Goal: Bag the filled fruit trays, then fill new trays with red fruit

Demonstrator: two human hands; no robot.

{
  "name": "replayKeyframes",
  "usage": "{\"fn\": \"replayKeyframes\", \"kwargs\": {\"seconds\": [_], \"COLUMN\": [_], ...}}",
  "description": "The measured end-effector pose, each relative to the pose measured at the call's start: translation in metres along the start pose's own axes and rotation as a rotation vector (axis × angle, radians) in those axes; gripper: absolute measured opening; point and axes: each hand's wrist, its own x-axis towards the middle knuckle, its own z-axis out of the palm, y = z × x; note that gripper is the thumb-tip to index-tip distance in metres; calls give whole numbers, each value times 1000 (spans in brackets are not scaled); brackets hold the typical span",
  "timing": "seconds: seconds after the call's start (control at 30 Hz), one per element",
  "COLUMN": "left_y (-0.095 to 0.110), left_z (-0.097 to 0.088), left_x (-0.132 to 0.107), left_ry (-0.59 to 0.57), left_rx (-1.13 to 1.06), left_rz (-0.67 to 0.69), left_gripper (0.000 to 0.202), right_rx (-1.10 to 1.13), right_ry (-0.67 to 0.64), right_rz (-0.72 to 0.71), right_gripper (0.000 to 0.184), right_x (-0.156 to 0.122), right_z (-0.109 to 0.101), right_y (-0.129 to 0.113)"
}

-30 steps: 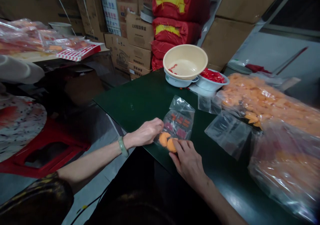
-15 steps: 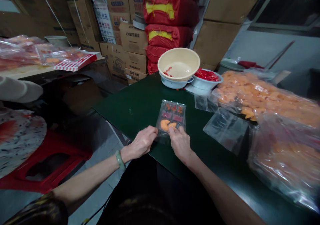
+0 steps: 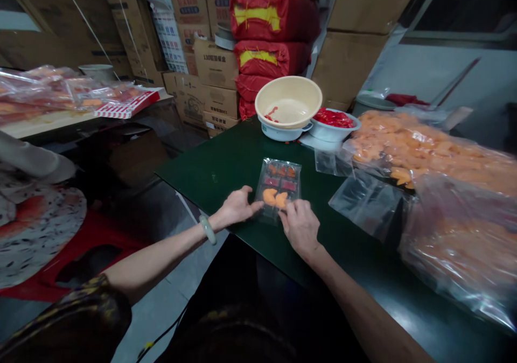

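Note:
A clear plastic bag (image 3: 265,212) lies flat on the green table in front of me. Inside are two orange curved pieces (image 3: 275,197), two dark pink squares (image 3: 280,183) and several reddish-brown pieces (image 3: 281,169) in rows. My left hand (image 3: 239,206), a pale green bangle at its wrist, is at the bag's left edge with thumb and fingers apart. At the lower right edge, the curled fingers and thumb of my right hand (image 3: 302,225) pinch the bag beside the orange pieces.
Flat empty bags (image 3: 365,204) lie right of the hands, near large bags of orange pieces (image 3: 436,145). Behind stand a cream basin (image 3: 288,102) and a white basin (image 3: 329,132) holding red pieces. At left, a person's sleeve (image 3: 36,155) shows above a red stool (image 3: 109,236).
My left hand has opened from its grip on the bag's edge. My right hand has shifted slightly right, off the orange pieces to the bag's lower right edge.

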Motion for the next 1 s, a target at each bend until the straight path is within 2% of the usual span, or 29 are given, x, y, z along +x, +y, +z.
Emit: {"fn": "replayKeyframes", "kwargs": {"seconds": [0.1,0.17,0.23,0.3,0.4,0.53,0.63,0.73,0.83,0.9,1.0], "left_y": [2,1,0,-2,-4,-12,-21,-29,-32,-29,-19], "left_z": [5,11,18,23,25,20,21,28,28,20,4], "left_x": [-7,-14,-17,-18,-16,-16,-21,-32,-46,-53,-59], "left_ry": [47,89,153,221,247,254,324,418,357,304,232], "left_rx": [299,460,573,647,716,770,777,730,529,289,-144], "left_rz": [250,350,357,327,343,368,391,449,455,362,109], "left_gripper": [85,89,75,55,42,29,21,19,19,17,24], "right_rx": [-81,-97,-107,-116,-103,-81,-76,-71,-70,-43,107], "right_ry": [-120,-198,-214,-187,-221,-339,-362,-387,-405,-418,-396], "right_rz": [181,244,240,176,68,126,169,210,236,249,290], "right_gripper": [32,34,33,32,18,18,17,15,15,17,24], "right_x": [-5,-8,-7,-3,6,11,11,11,10,10,6], "right_z": [-9,-12,-13,-12,-7,3,7,8,4,-2,-19], "right_y": [8,11,12,9,7,11,11,6,3,5,9]}}
